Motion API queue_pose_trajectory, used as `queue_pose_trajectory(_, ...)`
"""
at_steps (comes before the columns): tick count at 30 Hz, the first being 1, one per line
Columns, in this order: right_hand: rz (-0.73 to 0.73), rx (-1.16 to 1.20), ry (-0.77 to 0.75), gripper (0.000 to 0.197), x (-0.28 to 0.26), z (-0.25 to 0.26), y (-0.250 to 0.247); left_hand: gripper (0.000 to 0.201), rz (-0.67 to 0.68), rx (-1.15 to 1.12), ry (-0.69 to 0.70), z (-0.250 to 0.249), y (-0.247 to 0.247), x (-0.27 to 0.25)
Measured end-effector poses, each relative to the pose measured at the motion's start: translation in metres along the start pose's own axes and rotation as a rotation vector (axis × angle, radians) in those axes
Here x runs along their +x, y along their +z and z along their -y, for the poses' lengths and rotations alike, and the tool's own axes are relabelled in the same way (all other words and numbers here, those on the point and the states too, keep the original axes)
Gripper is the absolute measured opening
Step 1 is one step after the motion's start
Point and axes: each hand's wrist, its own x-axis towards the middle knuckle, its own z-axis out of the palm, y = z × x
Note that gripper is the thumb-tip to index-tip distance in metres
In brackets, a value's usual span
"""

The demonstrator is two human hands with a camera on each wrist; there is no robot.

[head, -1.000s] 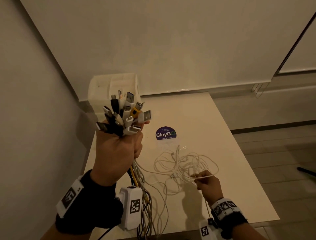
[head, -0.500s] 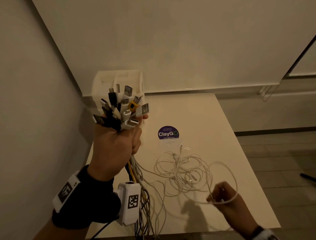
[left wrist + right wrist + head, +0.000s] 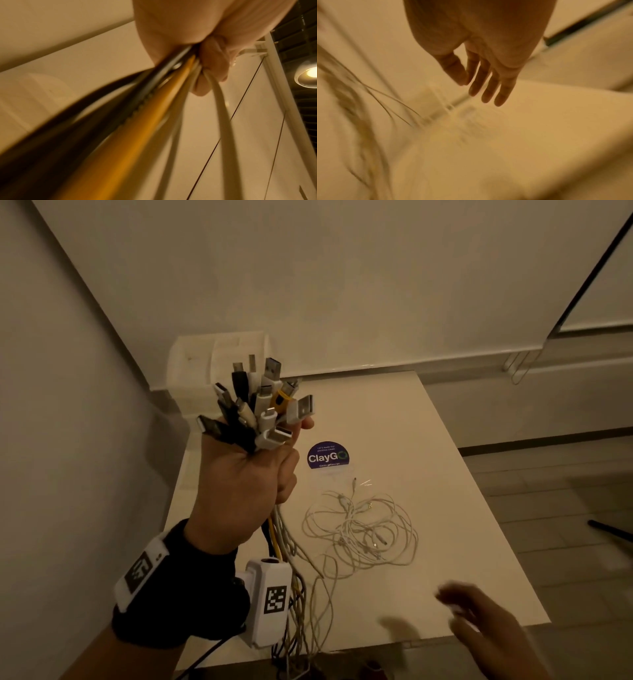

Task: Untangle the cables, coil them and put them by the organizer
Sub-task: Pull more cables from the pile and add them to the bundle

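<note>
The pale rectangular table [image 3: 404, 419] runs from the wall corner at 11 o'clock to its near edge at 6 o'clock; its right edge slants toward 4 o'clock, with bare top between the loose tangle of thin white cables [image 3: 363, 529] and that edge. The white plastic compartment organizer [image 3: 205, 361] sits in the far-left corner, a round purple ClayGo sticker [image 3: 327, 456] near mid-table. The left hand [image 3: 246, 474] is fisted around a thick bundle of black, yellow and white cables [image 3: 260, 409], plugs fanned upward, cords hanging past the near edge. The right hand [image 3: 486, 628], blurred at 5 o'clock, has straight spread fingers [image 3: 488, 83] and holds nothing.
</note>
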Motion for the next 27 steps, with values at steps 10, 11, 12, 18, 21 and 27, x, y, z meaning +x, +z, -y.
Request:
queue_pose_trajectory(10, 0.758, 0.025, -0.461, 0.013, 0.062, 0.181, 0.119, 0.028, 0.030, 0.012, -0.129, 0.011, 0.007, -0.022)
queue_pose_trajectory(11, 0.763, 0.017, -0.450, 0.018, 0.064, 0.176, 0.128, 0.028, 0.023, 0.003, -0.115, 0.007, 0.006, -0.028)
queue_pose_trajectory(12, 0.760, 0.003, -0.431, 0.027, 0.063, 0.168, 0.135, 0.026, 0.019, -0.030, -0.121, 0.001, 0.003, -0.034)
queue_pose_trajectory(18, 0.745, -0.120, -0.330, 0.049, 0.050, 0.106, 0.150, 0.027, 0.053, -0.076, -0.105, -0.007, -0.006, -0.040)
queue_pose_trajectory(21, 0.772, -0.165, -0.266, 0.040, 0.053, 0.077, 0.151, 0.028, 0.059, -0.117, -0.087, -0.005, -0.005, -0.041)
queue_pose_trajectory(27, 0.789, -0.169, -0.003, 0.036, 0.050, 0.030, 0.153, 0.019, 0.026, -0.117, 0.019, -0.010, 0.005, -0.035)
